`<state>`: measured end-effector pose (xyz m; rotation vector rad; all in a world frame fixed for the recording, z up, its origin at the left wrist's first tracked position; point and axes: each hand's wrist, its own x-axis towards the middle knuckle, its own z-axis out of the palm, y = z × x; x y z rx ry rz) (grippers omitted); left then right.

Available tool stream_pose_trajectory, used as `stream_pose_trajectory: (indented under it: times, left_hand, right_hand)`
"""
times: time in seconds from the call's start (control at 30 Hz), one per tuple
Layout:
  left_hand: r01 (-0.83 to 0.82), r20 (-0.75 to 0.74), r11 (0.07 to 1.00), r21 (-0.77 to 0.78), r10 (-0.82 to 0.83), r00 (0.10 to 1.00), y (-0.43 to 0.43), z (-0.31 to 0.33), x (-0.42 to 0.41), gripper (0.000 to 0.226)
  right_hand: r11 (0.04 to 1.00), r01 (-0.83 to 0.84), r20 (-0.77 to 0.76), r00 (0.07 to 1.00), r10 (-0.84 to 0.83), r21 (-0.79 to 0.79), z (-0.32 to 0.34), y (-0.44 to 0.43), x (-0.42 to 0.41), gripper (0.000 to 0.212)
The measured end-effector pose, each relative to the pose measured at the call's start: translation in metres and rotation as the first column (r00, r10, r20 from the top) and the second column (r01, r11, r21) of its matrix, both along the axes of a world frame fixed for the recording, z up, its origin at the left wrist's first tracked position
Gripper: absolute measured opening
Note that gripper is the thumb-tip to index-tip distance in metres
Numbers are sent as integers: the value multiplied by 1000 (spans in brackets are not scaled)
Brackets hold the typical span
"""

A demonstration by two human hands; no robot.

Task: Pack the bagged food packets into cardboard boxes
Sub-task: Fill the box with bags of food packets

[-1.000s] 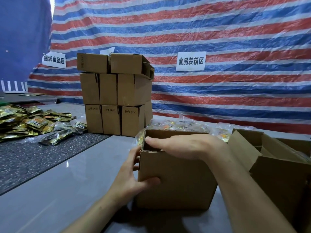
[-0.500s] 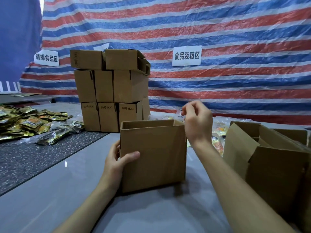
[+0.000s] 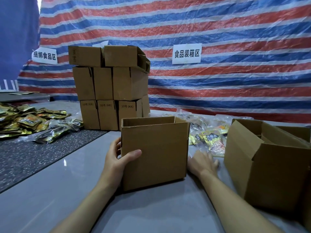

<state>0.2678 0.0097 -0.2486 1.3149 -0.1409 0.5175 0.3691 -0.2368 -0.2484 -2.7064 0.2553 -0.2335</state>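
An open cardboard box (image 3: 154, 152) stands upright on the grey table in front of me, its top flaps up. My left hand (image 3: 117, 158) grips its left front corner, thumb on the front face and fingers round the side. My right hand (image 3: 202, 163) lies low on the table just right of the box, fingers stretched toward the bagged food packets (image 3: 210, 137), clear bags with yellow and orange sachets behind the box. Whether its fingertips touch a bag I cannot tell. The inside of the box is hidden.
A second open cardboard box (image 3: 269, 167) stands at the right edge. A stack of closed boxes (image 3: 109, 88) rises behind on the left. Loose gold packets (image 3: 28, 121) lie heaped on a dark speckled mat (image 3: 33, 155) at far left. A striped tarp hangs behind.
My right hand has dropped from above the box's right rim to the table beside the box, near the bags. The left hand kept its hold and the box stayed upright.
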Motion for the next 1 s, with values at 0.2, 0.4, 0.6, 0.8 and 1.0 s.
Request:
stream_pose_trajectory:
  times: [0.2, 0.4, 0.6, 0.8, 1.0]
  left_hand:
    - [-3, -7, 1000, 0, 3, 1000, -1, 0, 1, 94]
    - [1, 0, 1000, 15, -1, 1000, -1, 1, -2, 89]
    - [22, -14, 999, 42, -22, 1000, -4, 2, -4, 91]
    - [61, -30, 994, 90, -58, 998, -11, 6, -8, 98]
    - [147, -48, 978, 146, -142, 989, -17, 11, -15, 94]
  right_hand:
    - [999, 35, 103, 994, -31, -40, 4, 2, -4, 28]
    - [986, 42, 162, 984, -69, 161, 25, 3, -13, 19]
    - [815, -111, 343, 932, -112, 568, 77, -5, -15, 20]
    - [452, -244, 380, 893, -240, 858, 125, -10, -34, 15]
    - [248, -322, 396, 841, -368, 914, 145, -16, -44, 18]
